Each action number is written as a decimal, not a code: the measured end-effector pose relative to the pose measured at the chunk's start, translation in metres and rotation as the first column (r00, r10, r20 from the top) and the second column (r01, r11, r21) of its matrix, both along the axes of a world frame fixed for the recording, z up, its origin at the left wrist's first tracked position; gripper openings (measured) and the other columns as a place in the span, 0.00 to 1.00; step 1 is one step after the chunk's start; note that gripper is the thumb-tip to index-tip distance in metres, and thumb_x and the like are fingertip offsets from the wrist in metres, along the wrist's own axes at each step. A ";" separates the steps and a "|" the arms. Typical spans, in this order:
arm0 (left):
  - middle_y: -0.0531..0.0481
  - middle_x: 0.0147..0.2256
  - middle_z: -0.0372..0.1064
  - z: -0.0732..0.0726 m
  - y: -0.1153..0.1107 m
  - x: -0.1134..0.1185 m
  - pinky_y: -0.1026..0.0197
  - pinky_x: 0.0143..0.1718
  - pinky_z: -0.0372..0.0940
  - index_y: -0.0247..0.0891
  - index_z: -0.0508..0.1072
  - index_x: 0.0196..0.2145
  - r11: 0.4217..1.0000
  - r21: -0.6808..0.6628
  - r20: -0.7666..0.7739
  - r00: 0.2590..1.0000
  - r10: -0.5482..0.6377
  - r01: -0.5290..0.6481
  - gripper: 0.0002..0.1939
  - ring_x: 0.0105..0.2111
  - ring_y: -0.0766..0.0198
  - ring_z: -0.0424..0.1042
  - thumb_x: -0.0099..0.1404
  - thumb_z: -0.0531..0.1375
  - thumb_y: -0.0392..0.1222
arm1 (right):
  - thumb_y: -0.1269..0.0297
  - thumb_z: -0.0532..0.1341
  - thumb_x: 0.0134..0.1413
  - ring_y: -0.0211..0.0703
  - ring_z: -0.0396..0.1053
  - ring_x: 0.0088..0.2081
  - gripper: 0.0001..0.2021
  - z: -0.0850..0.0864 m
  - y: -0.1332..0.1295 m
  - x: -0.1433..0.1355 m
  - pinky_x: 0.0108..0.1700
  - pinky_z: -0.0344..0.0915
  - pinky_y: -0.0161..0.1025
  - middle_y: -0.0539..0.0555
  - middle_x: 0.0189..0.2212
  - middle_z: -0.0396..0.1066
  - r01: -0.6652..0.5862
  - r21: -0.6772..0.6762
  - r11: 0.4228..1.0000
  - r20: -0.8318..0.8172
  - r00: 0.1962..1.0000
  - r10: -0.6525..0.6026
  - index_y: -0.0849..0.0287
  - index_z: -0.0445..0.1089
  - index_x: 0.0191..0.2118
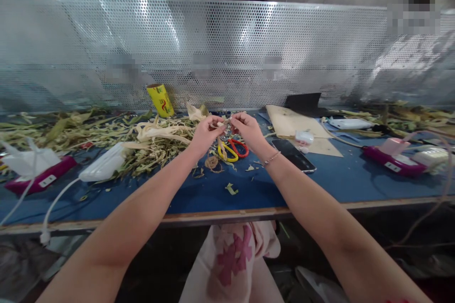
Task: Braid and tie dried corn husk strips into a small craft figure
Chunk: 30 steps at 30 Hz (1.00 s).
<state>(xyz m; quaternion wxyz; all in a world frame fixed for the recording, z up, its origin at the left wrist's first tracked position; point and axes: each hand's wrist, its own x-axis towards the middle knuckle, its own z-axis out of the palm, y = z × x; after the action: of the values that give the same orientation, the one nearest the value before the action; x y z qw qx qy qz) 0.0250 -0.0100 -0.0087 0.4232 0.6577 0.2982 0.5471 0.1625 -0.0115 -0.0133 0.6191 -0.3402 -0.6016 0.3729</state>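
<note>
My left hand point(208, 132) pinches a pale strip of dried husk point(220, 142) that hangs below its fingers. Close beside it, my right hand point(248, 131) has thumb and fingertips pressed together near the strip's upper end; whatever they grip is too small to make out. Under both hands, scissors with a yellow and a red handle loop point(239, 149) lie on the blue table. A small coil of brown twine point(212, 163) sits just left of them. Left of my hands spreads a heap of dried husks and stalks point(152, 149).
A yellow tube point(160, 100) stands tilted by the perforated metal screen point(234, 47). On the right are a phone point(294, 155), a brown paper sheet point(293, 120) and a small white case point(304, 138). Purple power strips point(393, 163) with trailing cables occupy both sides, near a white power adapter point(106, 162).
</note>
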 end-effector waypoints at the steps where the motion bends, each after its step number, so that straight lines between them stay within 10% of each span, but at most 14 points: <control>1: 0.57 0.21 0.63 0.000 0.000 0.000 0.64 0.30 0.64 0.35 0.67 0.29 1.000 -0.001 -0.004 1.000 0.004 -0.004 0.11 0.22 0.71 0.65 0.47 0.62 0.40 | 0.56 0.60 0.40 0.32 0.59 0.23 0.11 0.000 0.000 0.000 0.26 0.61 0.34 0.46 0.20 0.61 -0.001 0.006 1.000 0.018 1.000 0.001 0.58 0.62 0.25; 30: 0.55 0.22 0.64 -0.002 0.002 -0.002 0.66 0.27 0.60 0.37 0.70 0.29 0.991 0.098 -0.078 0.992 0.100 -0.093 0.06 0.22 0.70 0.64 0.50 0.59 0.39 | 0.66 0.51 0.44 0.37 0.62 0.26 0.03 -0.003 -0.002 0.000 0.32 0.61 0.38 0.48 0.21 0.63 0.110 0.161 0.981 0.321 0.934 -0.158 0.58 0.60 0.24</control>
<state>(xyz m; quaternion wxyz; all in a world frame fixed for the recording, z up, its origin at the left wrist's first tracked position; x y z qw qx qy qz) 0.0225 -0.0081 -0.0110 0.3519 0.6840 0.3208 0.5527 0.1625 -0.0136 -0.0161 0.5552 -0.3938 -0.6976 0.2236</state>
